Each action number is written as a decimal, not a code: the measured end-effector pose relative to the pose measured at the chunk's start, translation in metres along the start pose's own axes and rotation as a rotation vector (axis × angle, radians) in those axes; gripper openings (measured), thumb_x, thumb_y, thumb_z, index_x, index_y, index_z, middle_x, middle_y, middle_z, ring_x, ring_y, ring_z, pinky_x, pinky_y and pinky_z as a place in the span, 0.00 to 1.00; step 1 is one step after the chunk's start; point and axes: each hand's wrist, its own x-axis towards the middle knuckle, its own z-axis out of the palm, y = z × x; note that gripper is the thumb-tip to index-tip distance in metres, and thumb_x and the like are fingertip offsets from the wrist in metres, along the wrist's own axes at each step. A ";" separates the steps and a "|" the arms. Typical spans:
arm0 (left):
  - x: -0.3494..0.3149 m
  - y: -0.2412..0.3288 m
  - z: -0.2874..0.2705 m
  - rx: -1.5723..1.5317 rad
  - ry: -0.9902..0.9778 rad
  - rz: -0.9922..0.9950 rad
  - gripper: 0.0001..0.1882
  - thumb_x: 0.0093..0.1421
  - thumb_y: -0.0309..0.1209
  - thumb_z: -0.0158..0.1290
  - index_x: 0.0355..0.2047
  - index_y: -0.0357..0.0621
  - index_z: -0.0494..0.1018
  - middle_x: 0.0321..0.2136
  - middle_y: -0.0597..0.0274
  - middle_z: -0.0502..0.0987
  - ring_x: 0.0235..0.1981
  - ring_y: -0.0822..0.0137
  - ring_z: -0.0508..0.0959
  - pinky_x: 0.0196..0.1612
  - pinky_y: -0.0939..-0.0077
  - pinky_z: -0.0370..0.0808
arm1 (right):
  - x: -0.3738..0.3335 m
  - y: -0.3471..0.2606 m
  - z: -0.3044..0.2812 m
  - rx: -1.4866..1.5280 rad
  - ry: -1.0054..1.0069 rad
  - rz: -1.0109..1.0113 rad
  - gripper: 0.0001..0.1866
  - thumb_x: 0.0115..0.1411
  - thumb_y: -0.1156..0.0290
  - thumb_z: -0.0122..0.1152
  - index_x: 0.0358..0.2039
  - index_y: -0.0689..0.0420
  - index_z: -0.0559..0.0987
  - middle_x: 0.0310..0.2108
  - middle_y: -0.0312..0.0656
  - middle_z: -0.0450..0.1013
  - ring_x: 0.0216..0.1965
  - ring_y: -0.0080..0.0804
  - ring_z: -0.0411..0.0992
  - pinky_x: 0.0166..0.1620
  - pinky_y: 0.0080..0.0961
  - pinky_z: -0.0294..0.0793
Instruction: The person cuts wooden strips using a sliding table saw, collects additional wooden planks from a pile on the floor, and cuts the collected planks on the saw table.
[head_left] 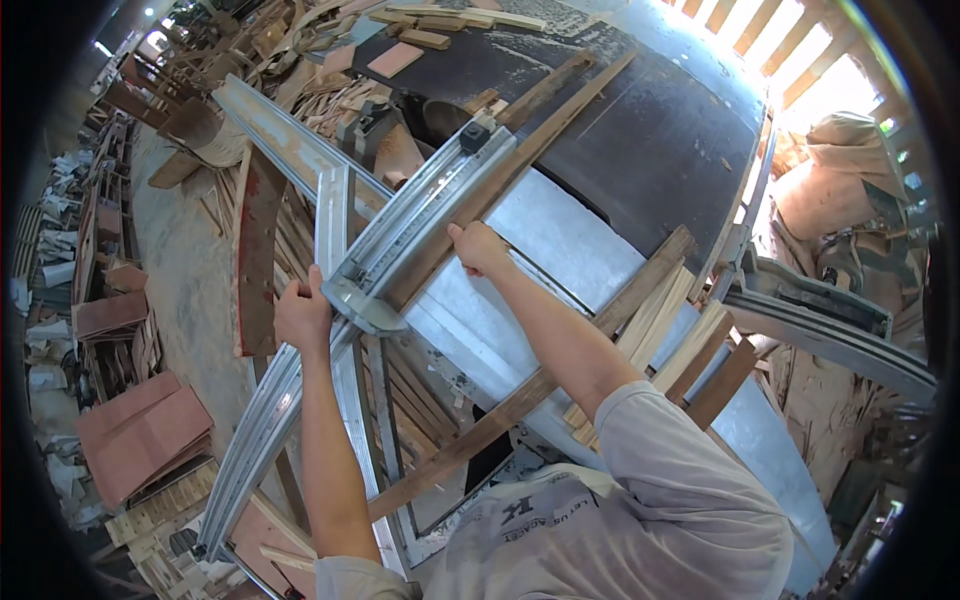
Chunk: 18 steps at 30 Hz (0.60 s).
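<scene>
A long brown wooden board [500,186] lies slantwise along the aluminium fence [425,205] of a machine with a bare metal table [575,235]. My right hand [480,250] is closed on the near edge of this board, fingers curled at its side. To the left, my left hand [303,315] is closed beside the fence's grey end plate [365,308], its thumb pointing up. Whatever its curled fingers hold is hidden. A red-edged wooden piece [258,250] stands just left of that hand.
Below my right arm, another wooden strip [460,445] crosses the table. Light wood strips [650,320] lie under and beside my right elbow. A curved-looking metal rail [255,440] runs down at the left. Reddish panels [145,435] are stacked on the floor; offcuts [425,38] lie at the far end.
</scene>
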 end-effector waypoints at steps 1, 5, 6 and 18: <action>-0.001 -0.001 0.001 -0.001 -0.005 0.006 0.27 0.55 0.57 0.54 0.17 0.46 0.74 0.16 0.56 0.75 0.22 0.50 0.77 0.27 0.56 0.70 | 0.001 0.001 0.002 -0.029 0.005 -0.015 0.37 0.67 0.47 0.39 0.14 0.65 0.76 0.11 0.47 0.71 0.11 0.36 0.71 0.20 0.35 0.72; -0.002 -0.001 0.004 0.031 0.022 -0.007 0.27 0.53 0.57 0.55 0.16 0.45 0.74 0.17 0.54 0.76 0.23 0.49 0.77 0.27 0.54 0.71 | 0.008 0.003 0.007 -0.064 0.024 -0.051 0.38 0.67 0.47 0.37 0.12 0.64 0.76 0.10 0.47 0.70 0.12 0.38 0.71 0.24 0.36 0.74; -0.002 -0.001 0.005 0.051 0.015 -0.025 0.27 0.53 0.57 0.55 0.16 0.45 0.74 0.18 0.53 0.76 0.23 0.48 0.77 0.27 0.54 0.71 | 0.009 0.005 0.007 -0.072 0.043 -0.074 0.37 0.67 0.48 0.37 0.12 0.64 0.76 0.10 0.47 0.70 0.12 0.38 0.71 0.24 0.37 0.74; -0.012 -0.008 0.000 0.014 0.034 0.008 0.25 0.55 0.51 0.56 0.13 0.45 0.69 0.18 0.54 0.75 0.25 0.48 0.76 0.28 0.52 0.70 | -0.002 0.003 0.002 0.020 0.028 -0.112 0.36 0.68 0.48 0.39 0.13 0.65 0.75 0.10 0.46 0.70 0.11 0.37 0.71 0.19 0.34 0.73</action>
